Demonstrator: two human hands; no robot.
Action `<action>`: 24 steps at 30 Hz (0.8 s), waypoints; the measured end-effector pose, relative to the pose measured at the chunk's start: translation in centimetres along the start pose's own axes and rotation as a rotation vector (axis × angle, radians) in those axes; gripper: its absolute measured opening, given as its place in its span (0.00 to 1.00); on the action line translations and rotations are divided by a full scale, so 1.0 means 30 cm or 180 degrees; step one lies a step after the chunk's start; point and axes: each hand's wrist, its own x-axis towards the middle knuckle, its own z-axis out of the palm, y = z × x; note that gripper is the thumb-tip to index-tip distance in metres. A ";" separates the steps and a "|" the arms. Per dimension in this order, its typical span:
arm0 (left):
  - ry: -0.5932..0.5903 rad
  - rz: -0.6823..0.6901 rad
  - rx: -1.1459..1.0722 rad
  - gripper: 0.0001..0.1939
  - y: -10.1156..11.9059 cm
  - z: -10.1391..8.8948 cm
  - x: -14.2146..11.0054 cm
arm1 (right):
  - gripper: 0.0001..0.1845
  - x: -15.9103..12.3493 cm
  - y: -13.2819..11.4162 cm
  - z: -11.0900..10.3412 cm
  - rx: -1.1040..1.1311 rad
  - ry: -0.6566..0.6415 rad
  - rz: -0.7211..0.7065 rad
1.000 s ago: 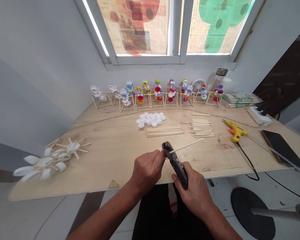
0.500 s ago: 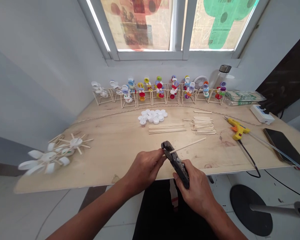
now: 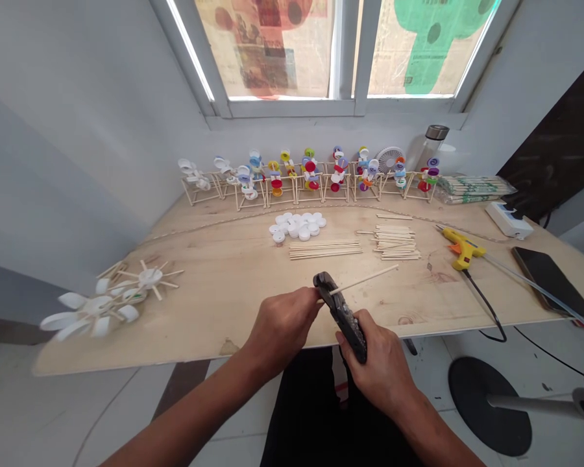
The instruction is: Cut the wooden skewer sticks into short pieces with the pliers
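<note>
My right hand (image 3: 382,360) is wrapped round the handles of a dark cutting tool (image 3: 343,314) that looks like pruning shears. A thin wooden stick (image 3: 367,279) passes through the tool's jaws and points up to the right. My left hand (image 3: 285,327) pinches the stick's near end, close against the jaws. Beyond the hands lie a row of long sticks (image 3: 326,250), a pile of short cut sticks (image 3: 396,243) and a cluster of white bottle caps (image 3: 296,226).
Stick frames with coloured cap wheels (image 3: 309,178) line the wall. White wheel pieces (image 3: 97,308) lie at the left. On the right are a yellow glue gun (image 3: 462,250) with its cable, a phone (image 3: 552,282), a power strip (image 3: 509,220) and bagged sticks (image 3: 474,188).
The stick's far end has shifted slightly left and the view has moved a little. Both hands keep nearly the same hold on the stick and the cutting tool.
</note>
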 end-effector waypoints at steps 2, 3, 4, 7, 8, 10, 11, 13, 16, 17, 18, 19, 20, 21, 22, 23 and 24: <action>0.0374 0.0030 0.0413 0.06 0.003 0.023 -0.014 | 0.05 0.001 -0.006 -0.003 0.0081 0.0006 0.0010; 0.0552 0.0065 0.0566 0.06 0.003 0.034 -0.022 | 0.05 0.001 -0.009 -0.004 0.0126 -0.0007 0.0008; 0.0702 0.0124 0.0673 0.07 0.003 0.043 -0.029 | 0.05 0.000 -0.010 -0.004 0.0166 -0.0024 0.0001; 0.0894 0.0354 0.0803 0.09 -0.002 0.059 -0.041 | 0.05 -0.005 -0.006 -0.005 0.0232 -0.0064 -0.0014; 0.0869 0.0394 0.0809 0.10 -0.003 0.060 -0.043 | 0.05 -0.007 -0.004 -0.004 0.0242 -0.0075 -0.0011; 0.0792 0.0412 0.0784 0.10 -0.004 0.056 -0.042 | 0.05 -0.011 -0.001 -0.003 0.0266 -0.0099 0.0002; 0.0763 0.0401 0.0756 0.10 -0.003 0.054 -0.041 | 0.05 -0.012 0.000 -0.002 0.0275 -0.0104 0.0006; 0.0728 0.0374 0.0639 0.10 0.001 0.047 -0.039 | 0.04 -0.015 0.001 -0.001 0.0274 -0.0100 0.0006; 0.0626 0.0290 0.0350 0.09 0.008 0.041 -0.040 | 0.04 -0.016 0.002 -0.001 0.0229 -0.0099 0.0003; 0.0569 0.0238 0.0232 0.09 0.010 0.039 -0.040 | 0.04 -0.017 0.003 -0.002 0.0219 -0.0105 -0.0003; 0.0504 0.0172 0.0104 0.08 0.012 0.036 -0.041 | 0.04 -0.017 0.004 -0.003 0.0210 -0.0103 -0.0014; 0.0431 0.0092 -0.0038 0.08 0.014 0.032 -0.041 | 0.04 -0.017 0.006 -0.003 0.0202 -0.0093 -0.0033; 0.0360 0.0002 -0.0190 0.07 0.015 0.027 -0.040 | 0.04 -0.017 0.007 -0.004 0.0194 -0.0077 -0.0056; 0.0286 -0.0094 -0.0350 0.07 0.017 0.021 -0.037 | 0.04 -0.018 0.009 -0.005 0.0186 -0.0061 -0.0081; 0.0193 -0.0189 -0.0517 0.07 0.018 0.013 -0.033 | 0.04 -0.018 0.011 -0.005 0.0173 -0.0045 -0.0103; 0.0080 -0.0281 -0.0682 0.08 0.020 0.004 -0.029 | 0.04 -0.018 0.012 -0.006 0.0158 -0.0026 -0.0121; -0.0049 -0.0367 -0.0843 0.08 0.020 -0.006 -0.023 | 0.04 -0.018 0.012 -0.006 0.0144 -0.0014 -0.0134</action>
